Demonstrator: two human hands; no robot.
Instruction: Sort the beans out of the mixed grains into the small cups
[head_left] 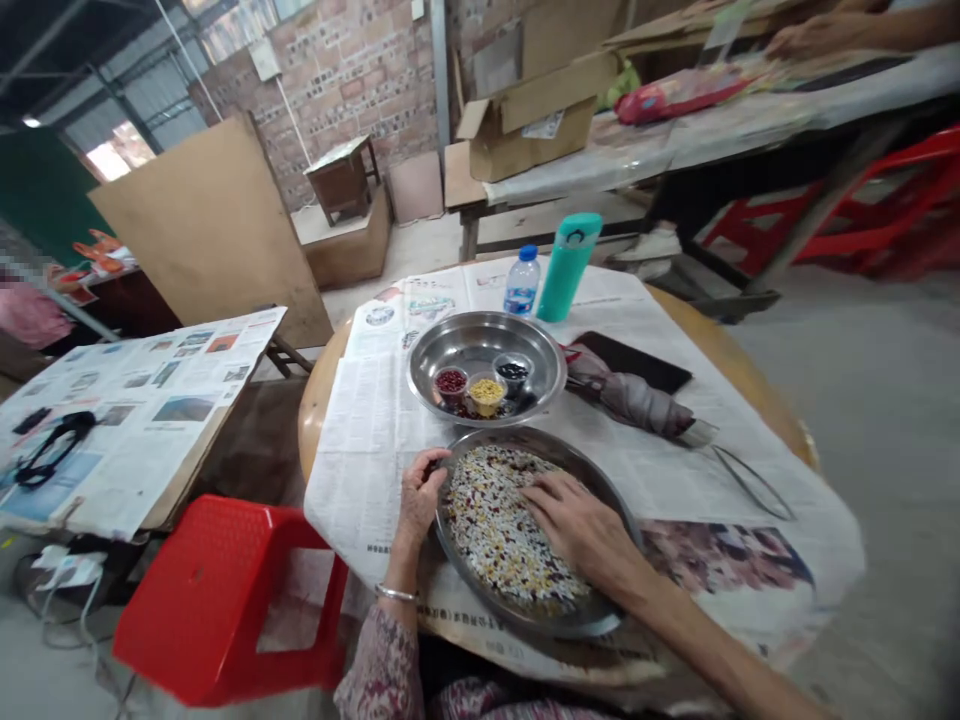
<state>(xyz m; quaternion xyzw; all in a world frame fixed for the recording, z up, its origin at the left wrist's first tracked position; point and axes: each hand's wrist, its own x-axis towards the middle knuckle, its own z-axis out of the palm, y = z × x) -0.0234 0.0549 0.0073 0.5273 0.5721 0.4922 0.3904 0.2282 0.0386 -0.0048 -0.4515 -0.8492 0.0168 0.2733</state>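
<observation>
A wide metal tray [619, 486] holds white grains [487, 530] mixed with dark red, yellow and black beans. My left hand [422, 495] grips its left rim, thumb and fingers curled at the edge. Over the right part of the mix is my right hand [581, 520], its bent fingertips pressed together at the grains; anything between them is hidden. Just beyond stands a metal basin [480, 335] with three small clear cups inside: one of red beans [451, 381], one of yellow beans [487, 394] and one of black beans [513, 371]. Some loose dark beans lie beside the cups.
On the newspaper-covered round table [360, 450] stand a water bottle [522, 282] and a teal flask [570, 268]. A folded umbrella [637, 398] and a dark flat case [637, 362] lie right. A red stool [202, 600] is at left. Another person's hand [817, 38] is at the back table.
</observation>
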